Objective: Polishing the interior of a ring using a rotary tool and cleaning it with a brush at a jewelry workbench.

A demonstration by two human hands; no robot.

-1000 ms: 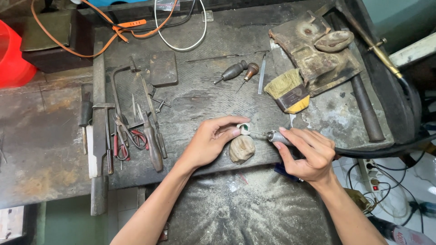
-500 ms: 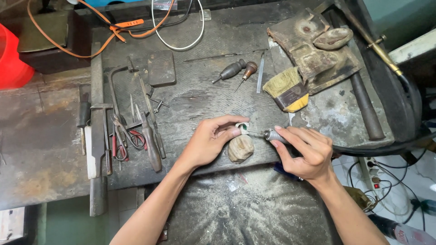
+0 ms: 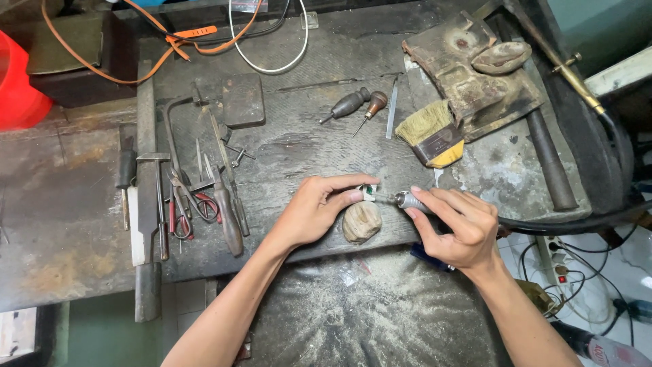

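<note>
At the middle of the dark, scarred wooden desk [image 3: 305, 146], the left hand [image 3: 319, 211] pinches a small pale workpiece with a green tinge [image 3: 369, 193] between thumb and fingertips, its grip closed tight on the piece, which sits just above a rounded, worn wooden bench peg [image 3: 360, 221] at about 6 o'clock from it. The right hand [image 3: 456, 228] comes in from 3 o'clock, its grip wrapped shut around a slim metal rotary handpiece [image 3: 411, 202] held like a pen, the bit end meeting the workpiece (the exact point of contact is too small to make out). At 12 o'clock from the hands lie two wooden-handled gravers [image 3: 360, 105], and at 1 o'clock a flat straw-bristled brush with a yellow ferrule [image 3: 430, 132]. At 9 o'clock a cluster of hand tools rests on the desk: a jeweller's saw frame [image 3: 175, 119], red-handled pliers [image 3: 182, 221] and a small hammer [image 3: 157, 204]. An orange cable [image 3: 163, 51] loops across the far edge at 11 o'clock. Pale dust speckles the dark leather apron [image 3: 367, 312] below, at 6 o'clock.
</note>
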